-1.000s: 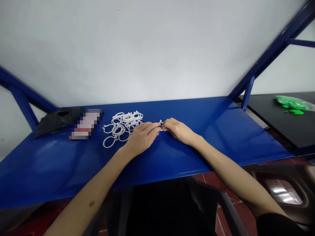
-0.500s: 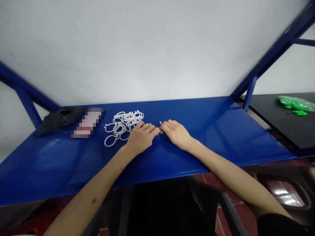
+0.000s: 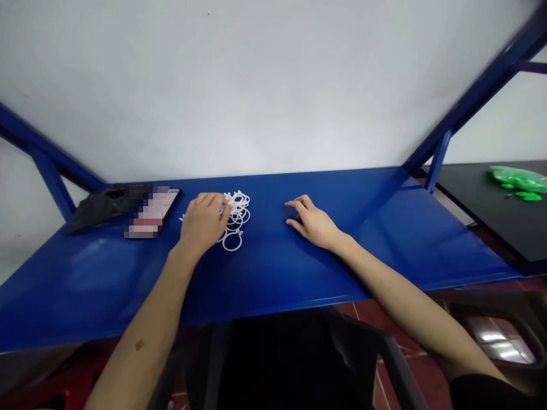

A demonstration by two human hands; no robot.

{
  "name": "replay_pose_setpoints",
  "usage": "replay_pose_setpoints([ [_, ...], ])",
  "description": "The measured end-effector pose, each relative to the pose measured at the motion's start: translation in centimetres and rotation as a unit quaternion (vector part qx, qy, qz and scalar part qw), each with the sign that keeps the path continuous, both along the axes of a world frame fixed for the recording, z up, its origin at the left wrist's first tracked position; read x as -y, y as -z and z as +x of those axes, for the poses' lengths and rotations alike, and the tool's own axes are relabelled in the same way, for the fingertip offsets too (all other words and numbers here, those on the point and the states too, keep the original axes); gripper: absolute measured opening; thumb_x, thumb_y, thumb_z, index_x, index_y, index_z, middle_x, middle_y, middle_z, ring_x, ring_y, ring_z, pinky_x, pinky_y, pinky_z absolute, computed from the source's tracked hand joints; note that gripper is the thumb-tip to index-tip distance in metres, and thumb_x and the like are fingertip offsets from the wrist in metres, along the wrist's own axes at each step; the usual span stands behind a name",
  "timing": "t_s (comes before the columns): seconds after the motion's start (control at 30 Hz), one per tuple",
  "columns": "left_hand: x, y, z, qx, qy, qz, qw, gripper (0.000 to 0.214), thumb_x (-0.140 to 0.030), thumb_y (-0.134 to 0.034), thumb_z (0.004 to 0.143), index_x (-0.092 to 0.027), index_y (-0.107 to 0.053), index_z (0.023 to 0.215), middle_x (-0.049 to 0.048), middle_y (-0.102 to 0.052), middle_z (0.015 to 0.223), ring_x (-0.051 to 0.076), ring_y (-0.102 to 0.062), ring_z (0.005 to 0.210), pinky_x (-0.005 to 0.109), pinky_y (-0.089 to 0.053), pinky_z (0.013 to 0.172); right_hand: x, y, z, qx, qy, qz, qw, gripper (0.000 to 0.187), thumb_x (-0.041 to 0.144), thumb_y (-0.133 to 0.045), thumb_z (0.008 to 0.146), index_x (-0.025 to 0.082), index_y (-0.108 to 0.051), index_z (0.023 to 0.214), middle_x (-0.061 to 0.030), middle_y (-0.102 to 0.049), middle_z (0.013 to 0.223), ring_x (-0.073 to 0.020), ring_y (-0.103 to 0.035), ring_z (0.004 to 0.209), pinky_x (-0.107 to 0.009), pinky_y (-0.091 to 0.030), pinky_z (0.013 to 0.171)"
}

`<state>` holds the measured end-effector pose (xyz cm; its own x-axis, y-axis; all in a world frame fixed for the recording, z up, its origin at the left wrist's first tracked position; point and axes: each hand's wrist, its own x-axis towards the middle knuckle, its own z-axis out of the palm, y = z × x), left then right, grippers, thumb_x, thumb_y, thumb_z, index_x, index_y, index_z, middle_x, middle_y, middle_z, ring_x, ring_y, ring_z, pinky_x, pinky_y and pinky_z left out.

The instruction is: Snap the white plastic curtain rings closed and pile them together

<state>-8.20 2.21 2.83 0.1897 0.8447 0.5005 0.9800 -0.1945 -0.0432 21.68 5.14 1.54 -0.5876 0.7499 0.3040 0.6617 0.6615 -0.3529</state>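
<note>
White plastic loops, each with a small clasp-like knob, lie in a loose pile (image 3: 240, 216) on the blue table (image 3: 273, 273). My left hand (image 3: 203, 222) reaches over the left part of the pile and covers many of the loops. Its thumb stands apart from the fingers, whose tips are partly hidden; no held loop is visible. One loop (image 3: 232, 241) lies at the pile's near edge, right of that hand. To the right, my right hand (image 3: 314, 221) hovers at or just above the table, thumb and forefinger apart, with nothing seen between them.
A phone (image 3: 168, 206), partly blurred out, lies left of the pile beside a black plastic bag (image 3: 96, 210). Blue frame bars (image 3: 438, 162) rise at both table ends. A black table (image 3: 478, 199) at the right holds a bag of green pieces (image 3: 519, 178).
My hands, close together before with a small white piece between them, have parted. The left moved left onto the pile; the right drew slightly right and opened. A loop now lies at the near edge.
</note>
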Motion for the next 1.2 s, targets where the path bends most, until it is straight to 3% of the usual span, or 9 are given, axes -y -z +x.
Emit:
replay_pose_setpoints([
  [0.1, 0.0, 0.0, -0.7, -0.01, -0.028, -0.044, 0.999, 0.037, -0.037, -0.036, 0.101, -0.017, -0.066, 0.096, 0.0127, -0.072, 0.1, 0.031, -0.059, 0.098, 0.042, -0.041, 0.08, -0.6, 0.5, 0.2, -0.005, -0.003, -0.023, 1.0, 0.037, 0.032, -0.056, 0.098, 0.02, -0.051, 0.133, -0.0129, -0.053, 0.127, -0.0207, -0.067, 0.089, -0.042, -0.06, 0.086],
  [0.33, -0.1, 0.1, -0.6, -0.021, -0.036, -0.044, 0.998, 0.047, -0.043, -0.037, 0.101, -0.019, -0.07, 0.079, 0.0127, -0.073, 0.092, 0.031, -0.06, 0.097, 0.044, -0.043, 0.08, -1.0, 1.0, 0.0, 0.014, -0.03, -0.007, 0.999, 0.028, 0.031, -0.057, 0.098, 0.017, -0.061, 0.121, -0.0121, -0.062, 0.115, -0.0266, -0.061, 0.105, -0.045, -0.054, 0.096],
  [0.53, -0.6, 1.0, -0.9, 0.07, -0.037, -0.021, 0.997, 0.036, -0.04, -0.042, 0.098, -0.017, -0.069, 0.108, 0.0134, -0.069, 0.116, 0.031, -0.059, 0.112, 0.045, -0.048, 0.096, -1.4, 1.2, 0.2, 0.019, -0.036, -0.011, 0.999, 0.024, 0.032, -0.058, 0.098, 0.017, -0.064, 0.116, -0.012, -0.063, 0.113, -0.0262, -0.06, 0.102, -0.045, -0.052, 0.097],
  [0.67, -0.8, 1.9, -0.6, 0.075, -0.002, -0.135, 0.988, 0.054, -0.048, -0.045, 0.097, -0.014, -0.056, 0.138, 0.0146, -0.052, 0.148, 0.031, -0.046, 0.138, 0.048, -0.037, 0.116, -1.3, 1.1, 0.2, 0.021, -0.036, -0.012, 0.999, 0.023, 0.032, -0.057, 0.099, 0.017, -0.065, 0.115, -0.0115, -0.063, 0.113, -0.0252, -0.059, 0.101, -0.044, -0.051, 0.097],
  [0.77, -0.9, 2.3, -0.4, 0.062, -0.009, -0.189, 0.98, 0.069, -0.057, -0.043, 0.097, -0.015, -0.042, 0.151, 0.0145, -0.038, 0.16, 0.032, -0.035, 0.147, 0.049, -0.031, 0.121, -1.3, 1.0, 0.2, 0.024, -0.036, -0.011, 0.999, 0.024, 0.032, -0.057, 0.098, 0.017, -0.065, 0.115, -0.0116, -0.063, 0.113, -0.0251, -0.059, 0.1, -0.043, -0.051, 0.096],
  [1.07, -0.7, 2.3, -0.7, 0.037, -0.021, -0.24, 0.97, 0.095, -0.074, -0.038, 0.09, -0.016, -0.017, 0.161, 0.0157, -0.011, 0.168, 0.041, -0.011, 0.154, 0.064, -0.013, 0.122, -1.4, 1.1, 0.2, 0.025, -0.041, -0.008, 0.999, 0.022, 0.032, -0.058, 0.098, 0.019, -0.065, 0.114, -0.0107, -0.062, 0.113, -0.0254, -0.06, 0.102, -0.043, -0.051, 0.096],
  [1.2, -0.6, 2.4, -1.0, 0.038, -0.008, -0.252, 0.967, 0.096, -0.076, -0.038, 0.089, -0.019, -0.014, 0.162, 0.0139, -0.009, 0.169, 0.041, -0.004, 0.155, 0.065, -0.008, 0.122, -1.4, 1.1, 0.3, 0.023, -0.042, -0.007, 0.999, 0.022, 0.032, -0.058, 0.098, 0.019, -0.066, 0.114, -0.0108, -0.063, 0.113, -0.025, -0.06, 0.102, -0.043, -0.051, 0.097],
])
